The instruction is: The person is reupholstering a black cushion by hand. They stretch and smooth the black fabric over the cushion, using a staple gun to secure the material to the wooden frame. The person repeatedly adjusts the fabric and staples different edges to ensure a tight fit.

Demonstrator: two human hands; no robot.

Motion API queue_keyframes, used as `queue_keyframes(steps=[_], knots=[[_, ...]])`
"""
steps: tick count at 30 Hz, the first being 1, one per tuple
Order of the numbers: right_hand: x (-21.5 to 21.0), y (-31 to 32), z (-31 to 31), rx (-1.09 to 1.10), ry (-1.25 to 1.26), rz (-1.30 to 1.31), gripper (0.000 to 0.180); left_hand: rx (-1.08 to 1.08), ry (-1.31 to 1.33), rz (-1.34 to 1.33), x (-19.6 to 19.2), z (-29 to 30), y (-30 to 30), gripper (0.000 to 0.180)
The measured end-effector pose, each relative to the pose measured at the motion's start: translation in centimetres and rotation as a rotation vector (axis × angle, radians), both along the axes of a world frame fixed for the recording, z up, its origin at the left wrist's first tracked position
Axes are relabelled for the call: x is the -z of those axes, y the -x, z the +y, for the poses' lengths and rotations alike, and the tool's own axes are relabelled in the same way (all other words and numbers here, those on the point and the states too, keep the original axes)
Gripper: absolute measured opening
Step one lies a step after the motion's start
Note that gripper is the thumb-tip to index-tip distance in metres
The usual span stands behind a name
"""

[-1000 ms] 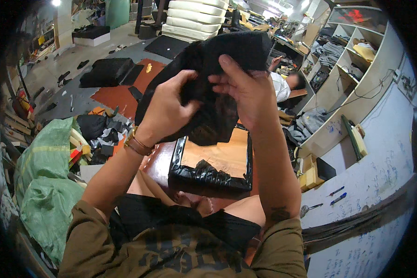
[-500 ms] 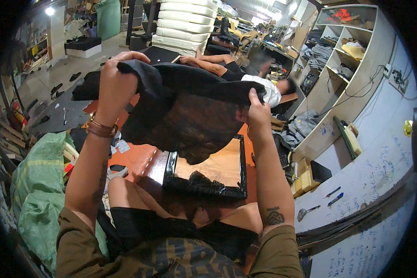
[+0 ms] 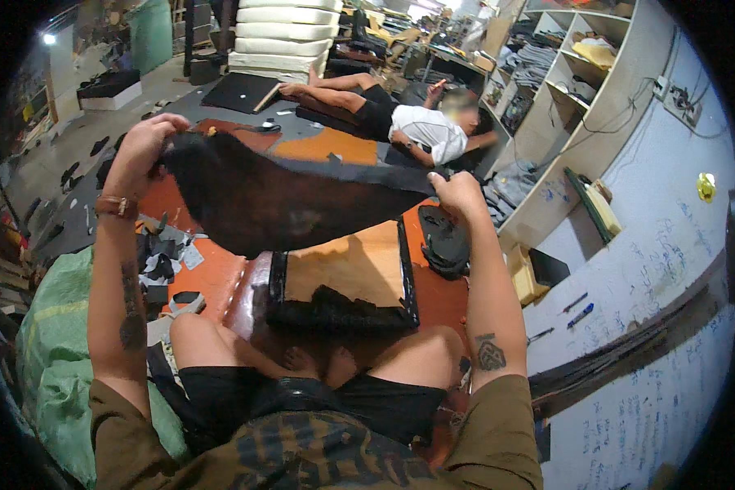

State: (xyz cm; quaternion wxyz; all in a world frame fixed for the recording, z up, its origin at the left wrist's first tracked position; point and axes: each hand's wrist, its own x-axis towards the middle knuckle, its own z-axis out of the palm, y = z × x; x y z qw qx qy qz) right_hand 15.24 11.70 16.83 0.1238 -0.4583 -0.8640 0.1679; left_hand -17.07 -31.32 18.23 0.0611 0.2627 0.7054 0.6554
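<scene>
Stretched out in the air before me is a thin black cloth, sheer enough that the orange floor shows through it faintly. My left hand is closed on its upper left corner. The right-hand corner is pinched in my right hand. Below the cloth, a wooden panel with a black frame lies on the floor in front of my bare feet. Crumpled black material lies along the panel's near edge; the raised cloth hides part of the far side.
A green woven sack stands at my left, with scraps beyond it. A dark rounded bundle sits right of the panel. Another person lies on the floor ahead, near shelves. A white board with pens is at right.
Both hands have spread apart and lowered a little, pulling the cloth wider and tauter. My view has shifted, showing more floor and the bundle beside the panel.
</scene>
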Motion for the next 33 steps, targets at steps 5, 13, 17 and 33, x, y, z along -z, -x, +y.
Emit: queue_keyframes(steps=[5, 13, 17, 33], knots=[[4.0, -0.8, 3.9, -0.015, 0.301, 0.353, 0.051, 0.042, 0.119, -0.292, 3.1, 3.2, -2.4, 0.035], [13.1, 2.2, 3.3, -0.081, 1.006, 0.697, 0.042, 0.692, 0.635, 0.224, 23.0, 18.2, -12.3, 0.121], [11.6, 5.7, -0.9, -0.147, 1.213, 0.983, 0.036, 0.562, 0.415, 0.209, 30.6, 24.8, -14.9, 0.136], [18.5, 6.8, 22.7, -0.249, 0.787, 1.356, 0.039, -0.118, -0.164, 0.428, 19.7, 29.2, 7.1, 0.052]])
